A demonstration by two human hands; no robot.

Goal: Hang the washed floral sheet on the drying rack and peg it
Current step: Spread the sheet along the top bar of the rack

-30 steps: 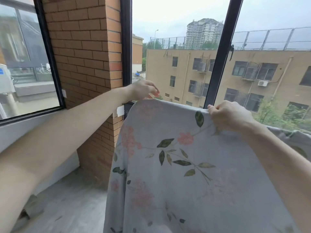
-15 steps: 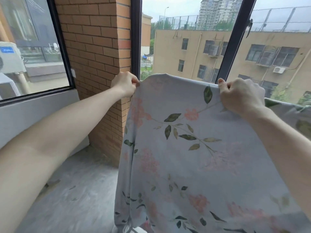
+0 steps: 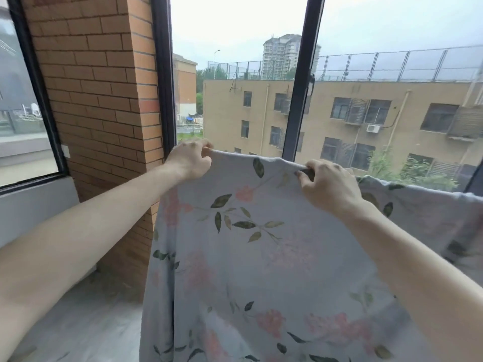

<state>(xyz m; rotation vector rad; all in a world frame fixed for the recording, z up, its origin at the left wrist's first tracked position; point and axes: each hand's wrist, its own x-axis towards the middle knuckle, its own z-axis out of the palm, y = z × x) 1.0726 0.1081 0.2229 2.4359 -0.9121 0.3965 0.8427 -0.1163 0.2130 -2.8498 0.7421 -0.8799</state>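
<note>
Raised slightly, left hand (image 3: 189, 163) and right hand (image 3: 328, 184) each grip floral sheet (image 3: 261, 257) beside brick pillar (image 3: 99, 100).

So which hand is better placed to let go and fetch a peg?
Probably the right hand: the left hand pinches the pale floral cotton sheet's end corner, which might slip if released.

We cannot see the drying rack; the floral sheet (image 3: 261, 257) covers whatever bears it. The sheet runs off the bottom and right edges. Our fingertips curl behind its top fold.
</note>
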